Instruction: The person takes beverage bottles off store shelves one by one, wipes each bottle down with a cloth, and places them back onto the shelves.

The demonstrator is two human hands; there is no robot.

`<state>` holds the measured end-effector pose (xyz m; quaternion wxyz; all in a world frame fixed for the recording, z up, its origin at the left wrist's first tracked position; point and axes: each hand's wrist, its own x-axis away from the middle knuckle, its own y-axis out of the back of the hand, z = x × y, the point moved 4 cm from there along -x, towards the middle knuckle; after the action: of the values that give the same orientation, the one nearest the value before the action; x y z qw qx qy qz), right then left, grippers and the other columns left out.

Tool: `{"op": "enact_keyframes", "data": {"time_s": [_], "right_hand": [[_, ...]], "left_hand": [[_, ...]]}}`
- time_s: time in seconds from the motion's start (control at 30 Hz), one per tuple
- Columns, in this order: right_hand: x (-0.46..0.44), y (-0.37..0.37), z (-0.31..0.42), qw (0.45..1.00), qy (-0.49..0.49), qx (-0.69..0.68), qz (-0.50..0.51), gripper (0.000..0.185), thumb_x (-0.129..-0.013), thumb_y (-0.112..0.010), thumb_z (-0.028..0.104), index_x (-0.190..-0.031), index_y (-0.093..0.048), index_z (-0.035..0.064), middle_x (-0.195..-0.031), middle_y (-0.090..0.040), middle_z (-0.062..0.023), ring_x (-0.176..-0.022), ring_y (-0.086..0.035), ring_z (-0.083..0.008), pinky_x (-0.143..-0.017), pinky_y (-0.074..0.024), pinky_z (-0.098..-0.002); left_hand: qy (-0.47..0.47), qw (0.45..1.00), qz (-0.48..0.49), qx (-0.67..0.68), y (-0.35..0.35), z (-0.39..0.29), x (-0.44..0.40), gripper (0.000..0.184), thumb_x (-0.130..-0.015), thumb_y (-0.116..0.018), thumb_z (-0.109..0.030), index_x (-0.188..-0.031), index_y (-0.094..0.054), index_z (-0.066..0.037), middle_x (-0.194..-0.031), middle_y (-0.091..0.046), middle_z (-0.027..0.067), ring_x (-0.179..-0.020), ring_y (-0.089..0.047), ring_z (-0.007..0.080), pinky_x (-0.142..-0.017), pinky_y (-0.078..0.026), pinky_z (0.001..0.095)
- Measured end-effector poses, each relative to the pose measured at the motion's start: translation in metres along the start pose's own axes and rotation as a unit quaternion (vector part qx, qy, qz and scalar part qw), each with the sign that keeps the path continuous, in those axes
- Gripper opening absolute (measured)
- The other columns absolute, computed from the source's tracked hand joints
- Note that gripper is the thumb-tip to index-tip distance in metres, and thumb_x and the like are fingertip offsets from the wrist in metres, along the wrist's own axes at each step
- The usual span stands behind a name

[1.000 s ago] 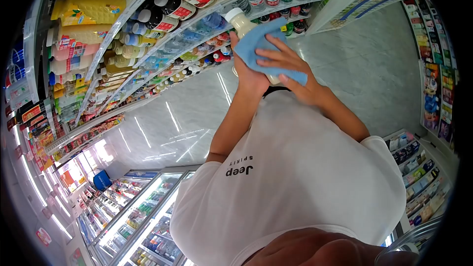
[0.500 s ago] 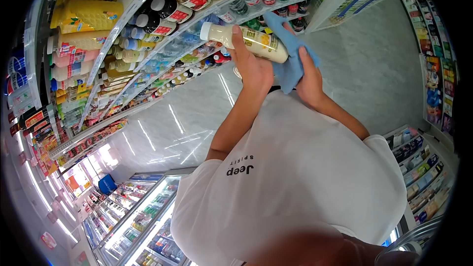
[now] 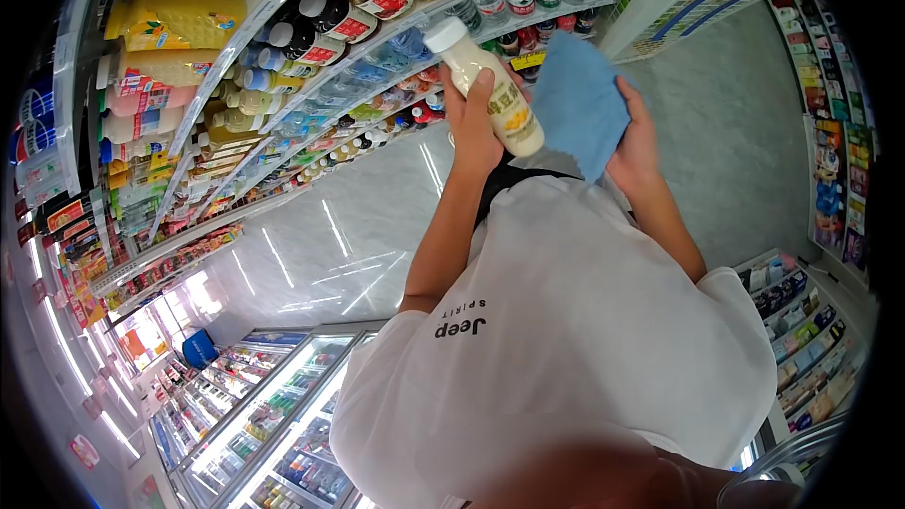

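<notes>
My left hand (image 3: pixel 473 130) is wrapped around a cream-coloured drink bottle (image 3: pixel 517 124) with a white cap and a label showing yellow fruit. The bottle is tilted, its cap toward the shelves and its base toward my chest. To the right, my right hand (image 3: pixel 637 146) grips a light blue cloth (image 3: pixel 580 99) by its right side. The cloth hangs spread out beside the bottle; a small gap shows between them near the base. Some fingers of my right hand are hidden behind the cloth.
Stocked shelves (image 3: pixel 377 61) with rows of bottles run along the upper left, close to my left hand. A white post with a wire mesh panel (image 3: pixel 698 9) stands at the upper right. Glass-door coolers (image 3: pixel 273 415) are at the lower left, and goods racks (image 3: pixel 830 160) line the right.
The bottle has swung more upright, its cap shifting right and toward the shelves. The cloth has come away from the bottle's base and opened out as my right hand moved right.
</notes>
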<state>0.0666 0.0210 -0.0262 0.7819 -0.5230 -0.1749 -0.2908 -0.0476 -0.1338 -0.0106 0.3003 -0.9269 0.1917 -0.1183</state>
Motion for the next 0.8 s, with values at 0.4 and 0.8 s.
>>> {"op": "enact_keyframes", "data": {"time_s": [0.4, 0.8], "right_hand": [[0.006, -0.081, 0.029, 0.773, 0.348, 0.387, 0.362, 0.033, -0.101, -0.047, 0.020, -0.106, -0.068, -0.0056, -0.114, -0.068, -0.0162, -0.108, -0.062, -0.0257, -0.097, -0.0469, -0.0363], [0.006, -0.085, 0.028, 0.663, 0.460, 0.530, 0.262, 0.020, -0.101, -0.046, 0.007, -0.097, -0.062, -0.0050, -0.099, -0.065, -0.0138, -0.085, -0.063, -0.0209, -0.080, -0.0487, -0.0315]], "left_hand": [[0.417, 0.860, 0.237, 0.176, -0.014, 0.030, 0.043, 0.053, -0.093, -0.065, -0.036, -0.126, -0.056, 0.004, -0.104, -0.066, 0.0195, -0.084, -0.069, 0.0300, -0.065, -0.058, 0.0437], [0.410, 0.891, 0.157, 0.118, -0.008, 0.031, 0.043, 0.049, -0.098, -0.066, -0.034, -0.126, -0.053, 0.004, -0.109, -0.065, 0.0213, -0.085, -0.071, 0.0336, -0.073, -0.063, 0.0526]]}}
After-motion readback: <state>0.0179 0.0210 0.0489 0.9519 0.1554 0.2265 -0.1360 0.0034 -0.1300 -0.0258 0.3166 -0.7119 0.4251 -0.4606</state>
